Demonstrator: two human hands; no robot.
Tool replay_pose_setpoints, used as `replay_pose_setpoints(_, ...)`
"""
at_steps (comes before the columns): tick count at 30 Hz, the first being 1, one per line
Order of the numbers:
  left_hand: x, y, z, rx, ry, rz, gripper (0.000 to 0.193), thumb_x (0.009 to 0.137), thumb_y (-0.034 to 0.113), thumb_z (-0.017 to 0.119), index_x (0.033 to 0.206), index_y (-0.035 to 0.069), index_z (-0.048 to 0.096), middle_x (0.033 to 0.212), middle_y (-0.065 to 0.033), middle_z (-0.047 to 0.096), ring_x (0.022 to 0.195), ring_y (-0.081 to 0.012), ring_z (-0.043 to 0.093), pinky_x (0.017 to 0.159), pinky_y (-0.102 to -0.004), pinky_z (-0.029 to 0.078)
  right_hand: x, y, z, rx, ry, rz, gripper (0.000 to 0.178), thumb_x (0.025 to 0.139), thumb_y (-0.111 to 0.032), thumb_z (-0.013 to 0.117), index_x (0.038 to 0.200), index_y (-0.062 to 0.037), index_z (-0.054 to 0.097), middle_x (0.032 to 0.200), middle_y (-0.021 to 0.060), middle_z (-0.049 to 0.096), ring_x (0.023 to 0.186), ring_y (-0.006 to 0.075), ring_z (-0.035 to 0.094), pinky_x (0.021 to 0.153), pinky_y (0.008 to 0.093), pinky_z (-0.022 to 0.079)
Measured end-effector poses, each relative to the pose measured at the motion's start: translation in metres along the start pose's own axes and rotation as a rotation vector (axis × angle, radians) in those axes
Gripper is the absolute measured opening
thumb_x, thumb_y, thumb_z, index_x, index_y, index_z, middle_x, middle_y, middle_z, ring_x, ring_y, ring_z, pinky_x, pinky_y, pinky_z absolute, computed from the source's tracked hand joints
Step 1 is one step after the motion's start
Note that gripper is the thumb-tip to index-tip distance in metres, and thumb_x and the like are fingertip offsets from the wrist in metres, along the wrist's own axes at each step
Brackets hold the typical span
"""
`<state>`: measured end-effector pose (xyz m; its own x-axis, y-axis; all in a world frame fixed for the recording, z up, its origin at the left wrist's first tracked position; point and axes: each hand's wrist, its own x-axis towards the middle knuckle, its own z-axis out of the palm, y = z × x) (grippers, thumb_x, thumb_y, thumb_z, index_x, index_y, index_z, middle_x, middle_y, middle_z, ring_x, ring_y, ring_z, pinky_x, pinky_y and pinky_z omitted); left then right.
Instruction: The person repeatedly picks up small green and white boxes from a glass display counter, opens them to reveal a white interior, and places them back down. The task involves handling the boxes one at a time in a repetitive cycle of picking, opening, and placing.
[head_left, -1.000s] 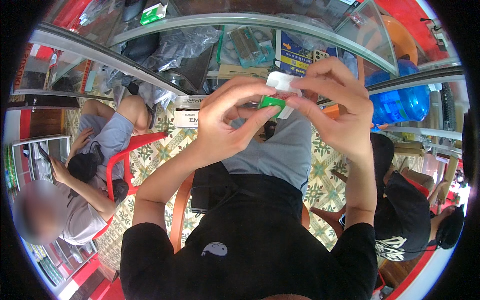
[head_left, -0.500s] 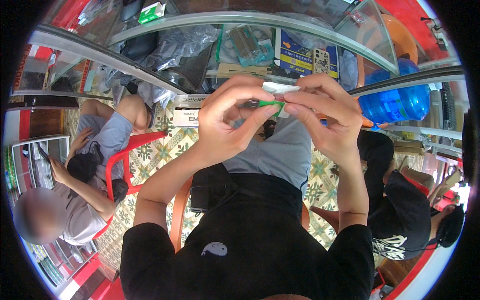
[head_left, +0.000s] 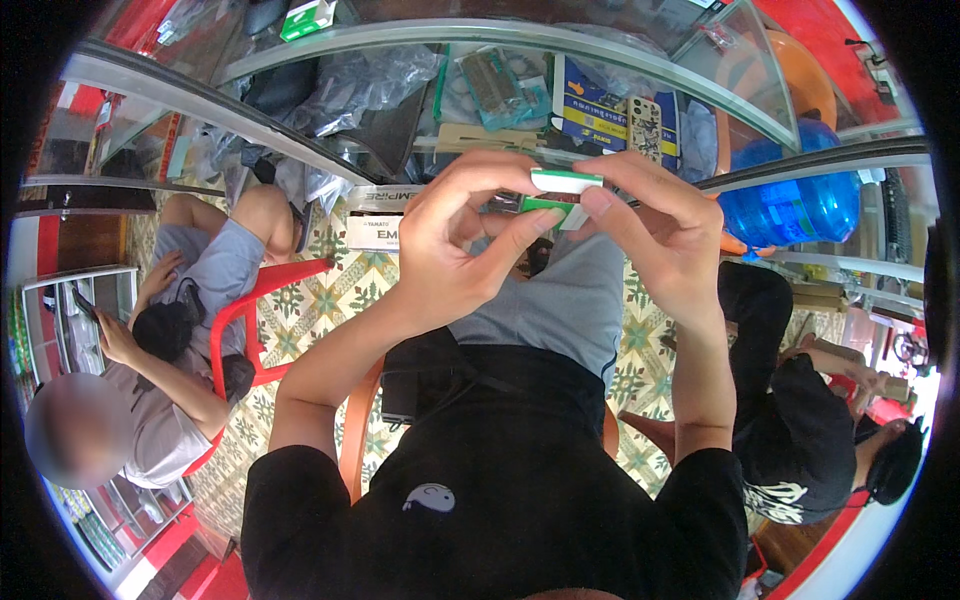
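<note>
Between left hand (head_left: 432, 240) and right hand (head_left: 684, 248) — fingertip-pinched — a green-white box (head_left: 564, 185).

Green-and-white box (head_left: 567, 184): partly covered by fingers (head_left: 522, 235) | left of it: white carton (head_left: 373, 234) partly hidden | farther left: person's head (head_left: 78, 430) blurred

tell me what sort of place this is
Likely a small shop, though its trade is unclear: a metal-framed glass display case stands ahead of the person, crumpled see-through plastic packaging appears to lie inside it, and a white-framed shelf rack stands at the left.
</note>
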<state>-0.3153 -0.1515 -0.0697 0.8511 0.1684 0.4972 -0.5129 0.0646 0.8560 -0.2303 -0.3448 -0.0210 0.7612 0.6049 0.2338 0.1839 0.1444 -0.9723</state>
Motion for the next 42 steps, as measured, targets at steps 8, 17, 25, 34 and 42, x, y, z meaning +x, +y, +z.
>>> replay_pose_setpoints(8,0.000,0.005,0.000,-0.014,0.041,-0.032,0.027,0.096,-0.009,0.074,0.122,-0.005,0.070,0.127,-0.0163,0.065,0.117,-0.0230,0.069,0.095,-0.0334,0.068,-0.002,0.005,0.006,0.043,0.005,-0.044,0.021,0.100,0.010,0.068,0.118,0.0077,0.077,0.117,0.0158,0.073,0.096,0.0170,0.074,0.078,0.0275,0.066)
replay_pose_setpoints(17,-0.002,0.003,-0.005,0.104,0.047,-0.013,0.022,0.096,-0.007,0.077,0.117,-0.003,0.077,0.119,-0.0155,0.072,0.108,-0.0223,0.071,0.095,-0.0337,0.057,-0.005,0.010,0.006,-0.161,-0.013,-0.171,0.019,0.095,0.009,0.073,0.113,0.0057,0.079,0.113,0.0153,0.076,0.094,0.0166,0.075,0.078,0.0267,0.063)
replay_pose_setpoints(25,0.001,0.015,-0.001,0.005,-0.100,-0.094,0.046,0.086,-0.009,0.084,0.129,-0.001,0.072,0.139,-0.0183,0.064,0.124,-0.0265,0.069,0.093,-0.0346,0.068,-0.009,0.009,0.002,-0.150,0.051,-0.127,0.016,0.096,0.008,0.074,0.110,0.0055,0.080,0.112,0.0173,0.077,0.093,0.0177,0.075,0.074,0.0279,0.064)
replay_pose_setpoints(34,0.011,0.018,-0.016,0.125,-0.239,-0.070,0.056,0.077,-0.007,0.092,0.129,0.003,0.075,0.133,-0.0163,0.069,0.116,-0.0254,0.073,0.087,-0.0352,0.071,-0.012,0.015,-0.004,-0.213,-0.043,-0.126,0.025,0.093,0.001,0.082,0.117,0.0037,0.079,0.116,0.0153,0.077,0.098,0.0202,0.074,0.084,0.0321,0.061)
replay_pose_setpoints(42,0.015,0.012,-0.017,-0.375,-0.203,-0.331,0.085,0.078,-0.014,0.088,0.154,-0.004,0.051,0.149,-0.0188,0.056,0.132,-0.0278,0.061,0.102,-0.0426,0.066,-0.022,0.011,-0.004,0.081,-0.113,-0.050,0.062,0.085,0.007,0.087,0.142,0.0059,0.063,0.116,0.0130,0.068,0.095,0.0169,0.069,0.082,0.0330,0.061)
